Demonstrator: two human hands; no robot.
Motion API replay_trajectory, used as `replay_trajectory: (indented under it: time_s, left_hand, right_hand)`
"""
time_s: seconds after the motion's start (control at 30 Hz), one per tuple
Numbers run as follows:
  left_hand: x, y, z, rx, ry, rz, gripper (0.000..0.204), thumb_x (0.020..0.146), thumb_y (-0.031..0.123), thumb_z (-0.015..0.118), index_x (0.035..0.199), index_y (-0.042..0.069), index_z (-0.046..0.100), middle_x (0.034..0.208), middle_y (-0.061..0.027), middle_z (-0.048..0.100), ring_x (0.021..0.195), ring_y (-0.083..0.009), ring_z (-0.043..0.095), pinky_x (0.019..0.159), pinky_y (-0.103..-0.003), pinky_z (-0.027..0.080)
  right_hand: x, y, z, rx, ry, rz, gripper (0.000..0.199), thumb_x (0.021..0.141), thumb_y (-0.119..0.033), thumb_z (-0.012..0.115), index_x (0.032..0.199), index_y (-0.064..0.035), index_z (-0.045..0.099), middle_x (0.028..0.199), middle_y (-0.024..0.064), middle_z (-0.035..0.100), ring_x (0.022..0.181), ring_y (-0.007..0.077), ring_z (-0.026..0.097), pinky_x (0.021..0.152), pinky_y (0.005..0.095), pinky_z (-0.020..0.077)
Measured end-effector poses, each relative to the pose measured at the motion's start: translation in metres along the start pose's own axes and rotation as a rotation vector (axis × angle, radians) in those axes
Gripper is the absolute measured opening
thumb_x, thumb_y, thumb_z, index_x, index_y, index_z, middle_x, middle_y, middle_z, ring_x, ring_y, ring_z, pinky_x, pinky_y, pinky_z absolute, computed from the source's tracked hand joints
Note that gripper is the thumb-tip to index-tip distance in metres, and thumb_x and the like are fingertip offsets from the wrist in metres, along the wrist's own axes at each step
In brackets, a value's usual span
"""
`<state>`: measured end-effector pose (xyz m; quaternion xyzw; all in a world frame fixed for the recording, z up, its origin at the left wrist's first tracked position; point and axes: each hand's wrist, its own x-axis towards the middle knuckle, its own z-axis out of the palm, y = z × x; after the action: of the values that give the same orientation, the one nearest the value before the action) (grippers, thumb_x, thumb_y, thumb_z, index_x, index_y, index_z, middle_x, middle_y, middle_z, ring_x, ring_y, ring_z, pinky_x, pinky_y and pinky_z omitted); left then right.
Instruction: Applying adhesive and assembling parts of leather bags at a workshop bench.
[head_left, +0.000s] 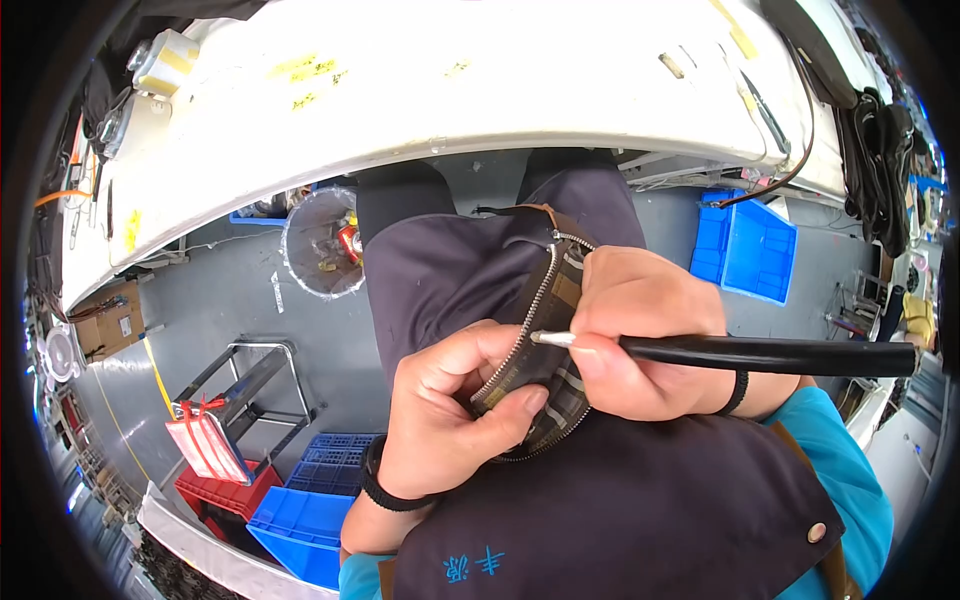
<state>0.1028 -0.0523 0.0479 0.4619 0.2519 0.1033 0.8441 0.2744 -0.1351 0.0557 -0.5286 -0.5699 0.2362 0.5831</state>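
Covering the person's front at the near side, a dark purple-brown cloth apron (pixel 620 510) bears blue stitching, with turquoise sleeves (pixel 845 460) showing beside it. Just beyond, an elongated dark brown pouch with a plaid panel and metal-toothed zipper (pixel 528 405) is held over the lap. Its long axis runs from near to far, the far end leaning right, and one zipper row curves along its left side. A tool with a black cylindrical handle and slender pale tip (pixel 770 355) lies almost level from left to right, the tip pointing left toward that row; whether the two touch, I cannot tell.

The left hand (pixel 440 400) angles in from the near left, its thumb and bent fingers pinching the pouch's left edge. The right hand (pixel 650 330) comes in from the right, curled, thumb and fingers clasping the tool close to its tip. A black band (pixel 397 499) circles the left wrist.

On the left floor stand a blue plastic crate (pixel 310 520), a metal-framed stand (pixel 250 388) and, farther off, a round lined bin (pixel 291 250). Another blue crate (pixel 745 250) sits right. A white worktable (pixel 480 100) spans the far side.
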Motion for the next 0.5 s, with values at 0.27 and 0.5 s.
replay_trajectory:
  time_s: [0.27, 0.5]
  left_hand:
    - [0.002, -0.005, 0.000, 0.060, -0.014, 0.042, 0.032, 0.080, -0.011, 0.061, 0.110, -0.003, 0.059, 0.096, -0.0013, 0.059, 0.084, -0.0042, 0.057, 0.071, -0.018, 0.045]
    - [0.003, -0.006, 0.002, 0.131, -0.037, 0.013, 0.032, 0.080, -0.010, 0.061, 0.110, -0.002, 0.060, 0.094, 0.0011, 0.059, 0.081, -0.0008, 0.054, 0.068, -0.017, 0.043]
  right_hand:
    - [-0.005, 0.004, 0.009, -0.106, -0.005, -0.155, 0.019, 0.066, 0.003, 0.070, 0.079, -0.0020, 0.056, 0.063, 0.0078, 0.050, 0.050, 0.0224, 0.049, 0.046, 0.0325, 0.0405]
    - [-0.006, 0.004, 0.019, -0.120, 0.116, -0.135, 0.007, 0.076, -0.003, 0.060, 0.070, -0.0007, 0.056, 0.055, 0.0076, 0.049, 0.044, 0.0262, 0.043, 0.044, 0.0358, 0.0313]
